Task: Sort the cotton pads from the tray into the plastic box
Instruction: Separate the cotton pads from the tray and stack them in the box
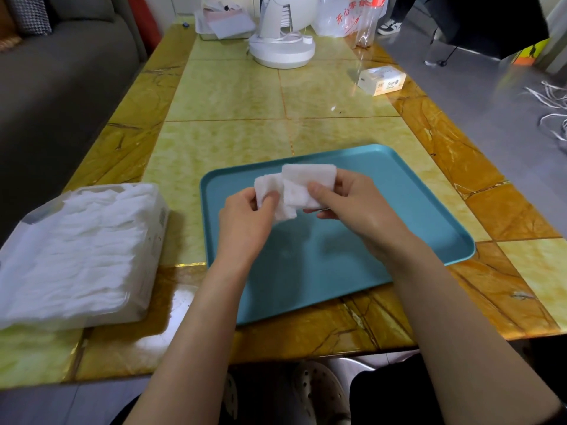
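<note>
- tray (399, 210): centre, looks bare.
- plastic box (79, 250): near left, just beside the tray, mostly full; long side runs near-to-far.
- left hand (245, 219), right hand (352, 210): above tray, each pinching a stack; left is nearer the box.
- cotton pads (306, 179): in hand, box to their left.

Both hands, left hand (245, 210) and right hand (346, 204), pinching cotton pads (302, 185) above teal tray (399, 185).
</note>
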Demonstrator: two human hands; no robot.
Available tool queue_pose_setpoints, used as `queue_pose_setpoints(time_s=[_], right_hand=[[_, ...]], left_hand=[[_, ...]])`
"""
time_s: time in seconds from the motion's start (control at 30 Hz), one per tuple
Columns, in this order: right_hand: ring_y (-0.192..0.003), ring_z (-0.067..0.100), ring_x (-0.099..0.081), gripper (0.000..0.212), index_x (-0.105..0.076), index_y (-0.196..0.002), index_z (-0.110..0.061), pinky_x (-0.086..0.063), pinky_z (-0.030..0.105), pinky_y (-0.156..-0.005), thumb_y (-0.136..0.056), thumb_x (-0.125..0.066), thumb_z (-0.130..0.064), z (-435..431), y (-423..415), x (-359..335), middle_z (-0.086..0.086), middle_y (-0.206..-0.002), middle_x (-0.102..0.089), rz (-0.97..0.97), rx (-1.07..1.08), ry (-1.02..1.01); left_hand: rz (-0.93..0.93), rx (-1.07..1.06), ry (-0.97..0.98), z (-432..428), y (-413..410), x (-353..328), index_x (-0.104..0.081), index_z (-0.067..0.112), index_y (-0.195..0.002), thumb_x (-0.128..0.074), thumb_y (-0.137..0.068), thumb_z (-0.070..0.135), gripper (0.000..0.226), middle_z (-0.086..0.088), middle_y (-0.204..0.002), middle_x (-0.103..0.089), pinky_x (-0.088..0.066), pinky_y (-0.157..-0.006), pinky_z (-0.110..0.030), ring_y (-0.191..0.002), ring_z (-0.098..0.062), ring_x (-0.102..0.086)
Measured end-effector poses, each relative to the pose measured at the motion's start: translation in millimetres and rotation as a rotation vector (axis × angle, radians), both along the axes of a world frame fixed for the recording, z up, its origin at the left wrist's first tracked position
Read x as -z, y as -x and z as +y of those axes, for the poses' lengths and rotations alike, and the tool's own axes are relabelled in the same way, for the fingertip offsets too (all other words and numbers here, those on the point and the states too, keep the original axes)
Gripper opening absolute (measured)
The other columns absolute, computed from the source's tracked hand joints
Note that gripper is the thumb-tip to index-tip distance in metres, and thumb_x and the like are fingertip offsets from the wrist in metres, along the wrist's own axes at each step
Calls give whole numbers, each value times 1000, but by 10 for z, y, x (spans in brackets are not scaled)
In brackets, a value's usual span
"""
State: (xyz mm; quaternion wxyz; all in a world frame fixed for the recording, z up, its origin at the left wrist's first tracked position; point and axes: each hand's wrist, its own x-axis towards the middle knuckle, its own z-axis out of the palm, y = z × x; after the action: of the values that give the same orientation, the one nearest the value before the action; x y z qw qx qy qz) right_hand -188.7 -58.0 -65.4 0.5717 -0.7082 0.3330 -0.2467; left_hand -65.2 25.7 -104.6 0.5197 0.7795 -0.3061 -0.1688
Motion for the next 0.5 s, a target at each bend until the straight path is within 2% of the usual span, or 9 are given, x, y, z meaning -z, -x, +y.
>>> queue_pose_setpoints(time_s=[0.1,0.2,0.3,0.4,0.5], right_hand=[[-70,5,-67,17,-62,-108,-9,-50,12,-59,-95,-52,-12,102,-78,28,3,-90,-68,-115,42,-182],[-79,4,-64,15,-65,-104,-10,-51,11,-66,-93,-56,-14,166,-148,77,1,-93,-68,-178,95,-296],[-63,-6,-58,7,-65,-95,-13,-41,7,-55,-90,-61,-15,182,-179,106,-7,-79,-66,-149,123,-253],[-69,3,-59,10,-63,-96,-9,-46,11,-55,-87,-63,-14,169,-191,124,-1,-84,-65,-102,177,-202],[-70,10,-63,12,-60,-96,-5,-53,16,-59,-85,-65,-10,159,-209,132,7,-86,-66,-66,209,-157]], left_hand=[[143,74,72,-22,35,-2,-64,-3,-84,-56,-83,39,43,-10,-71,-60,-39,-65,-33,-68,-15,-48],[167,66,95,-27,69,-39,-63,-6,-87,-50,-77,45,54,-9,-74,-59,-45,-68,-40,-71,-14,-49],[173,60,106,-23,74,-52,-63,-7,-89,-50,-80,41,50,-15,-78,-61,-45,-70,-39,-72,-14,-49],[186,63,102,-16,79,-59,-64,-5,-89,-50,-79,43,51,-9,-75,-59,-40,-68,-34,-71,-14,-48],[190,55,82,-16,79,-78,-65,-3,-89,-48,-77,49,56,-8,-77,-61,-42,-69,-36,-72,-14,-50]])
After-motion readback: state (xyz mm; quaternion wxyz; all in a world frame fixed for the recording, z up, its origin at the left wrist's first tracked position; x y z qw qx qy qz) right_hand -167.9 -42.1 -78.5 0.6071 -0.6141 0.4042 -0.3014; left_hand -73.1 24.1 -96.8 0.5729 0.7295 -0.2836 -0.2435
